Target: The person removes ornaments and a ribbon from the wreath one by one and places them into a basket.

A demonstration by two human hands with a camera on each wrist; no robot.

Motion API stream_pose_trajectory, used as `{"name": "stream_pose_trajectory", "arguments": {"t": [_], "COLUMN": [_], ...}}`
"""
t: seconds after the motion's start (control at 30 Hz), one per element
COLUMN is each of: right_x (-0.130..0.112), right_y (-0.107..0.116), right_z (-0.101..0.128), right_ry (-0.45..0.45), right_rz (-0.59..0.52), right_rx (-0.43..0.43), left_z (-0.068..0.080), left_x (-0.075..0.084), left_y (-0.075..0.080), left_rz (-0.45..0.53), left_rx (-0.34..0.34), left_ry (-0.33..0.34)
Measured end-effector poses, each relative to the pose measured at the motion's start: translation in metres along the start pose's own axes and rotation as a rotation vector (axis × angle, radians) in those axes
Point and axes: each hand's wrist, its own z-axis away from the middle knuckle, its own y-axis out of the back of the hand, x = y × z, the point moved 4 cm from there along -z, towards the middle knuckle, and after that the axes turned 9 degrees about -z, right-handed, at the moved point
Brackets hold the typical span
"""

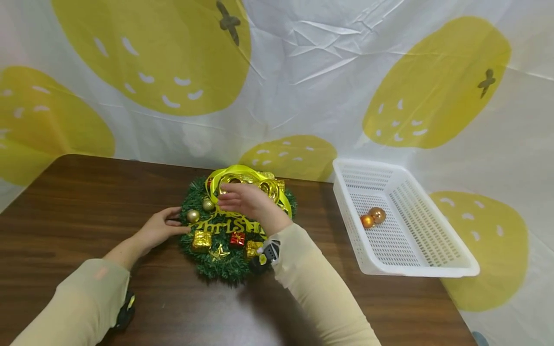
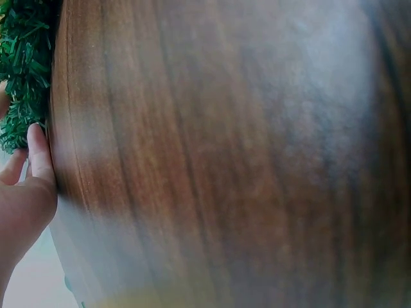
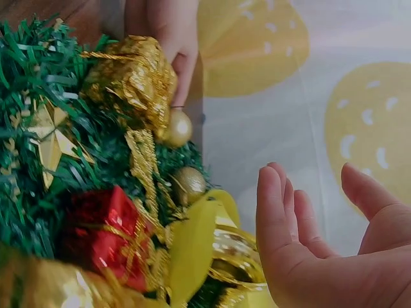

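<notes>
A green Christmas wreath (image 1: 229, 273) lies on the table, with gold lettering (image 1: 225, 227) across its middle. Along its left edge, my left hand (image 1: 157, 228) touches the greenery (image 2: 26, 83) with thumb and fingers spread. Over the upper part, my right hand (image 1: 250, 201) hovers with its fingers extended and nothing in them, as the right wrist view also shows. Behind it sits a shiny yellow ribbon bow (image 1: 237, 169), partly covered by that hand. Gold balls (image 3: 178, 128), a red gift box (image 3: 106, 234), a gold gift box (image 1: 201, 240) and a gold star (image 3: 52, 142) decorate the wreath.
To the right stands a white perforated plastic basket (image 1: 368, 263) holding a few orange-gold balls (image 1: 377, 215). A white cloth with yellow fruit shapes (image 1: 285, 43) hangs behind the brown wooden table (image 1: 95, 192).
</notes>
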Motion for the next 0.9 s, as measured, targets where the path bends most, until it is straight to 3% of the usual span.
{"name": "stream_pose_trajectory", "arguments": {"t": [0.57,0.73,0.9], "right_x": [0.027,0.030,0.029], "right_y": [0.001,0.005,0.002], "right_z": [-0.021,-0.025,-0.030], "right_ry": [-0.060,-0.050,-0.025], "right_rz": [0.034,0.049,0.102], "right_rx": [0.109,0.143,0.124], "left_z": [0.004,0.004,0.007], "left_x": [0.002,0.002,0.004], "left_y": [-0.003,-0.002,0.000], "left_rz": [-0.005,-0.004,-0.001], "left_rx": [0.027,0.028,0.032], "left_ry": [0.001,0.009,0.017]}}
